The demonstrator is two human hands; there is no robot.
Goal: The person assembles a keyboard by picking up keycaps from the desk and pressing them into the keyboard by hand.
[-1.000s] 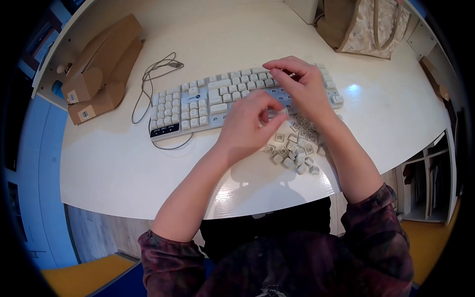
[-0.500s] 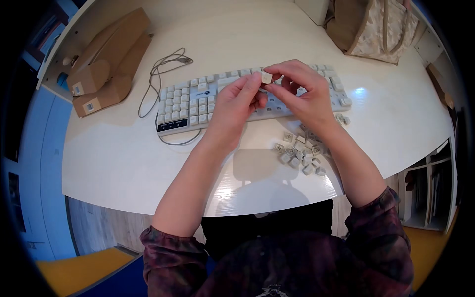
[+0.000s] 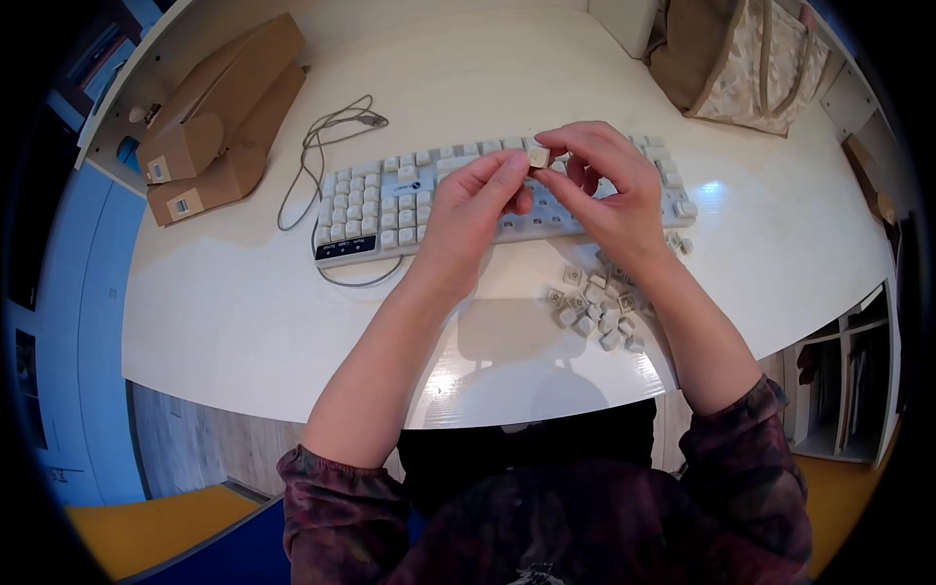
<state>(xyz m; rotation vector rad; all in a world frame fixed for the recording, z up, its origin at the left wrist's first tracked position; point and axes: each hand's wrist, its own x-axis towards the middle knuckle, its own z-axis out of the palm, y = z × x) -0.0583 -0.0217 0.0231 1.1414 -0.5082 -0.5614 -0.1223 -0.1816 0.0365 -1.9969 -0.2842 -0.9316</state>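
Between my two hands, above the keyboard, is a small off-white keycap (image 3: 537,156). My right hand (image 3: 612,190) pinches it between thumb and index finger. My left hand (image 3: 475,210) is closed, its thumb and fingertips pressed at the keycap's left side; its other fingers curl under. Below lies a white keyboard (image 3: 398,203), turned with its indicator panel toward the lower left. Many of its keys are in place, while sockets without caps show in the part under my hands. A pile of loose keycaps (image 3: 597,310) lies near my right forearm, some upside down.
A grey cable (image 3: 314,146) loops on the desk (image 3: 244,322) left of the keyboard. Brown cardboard boxes (image 3: 226,117) stand at the far left. A patterned bag (image 3: 746,73) sits at the back right. Open shelves (image 3: 840,385) are below the desk's right side.
Both hands and the keycap appear slightly farther right and lower, as the whole view has shifted a little. The pinch on the keycap is nearly the same.
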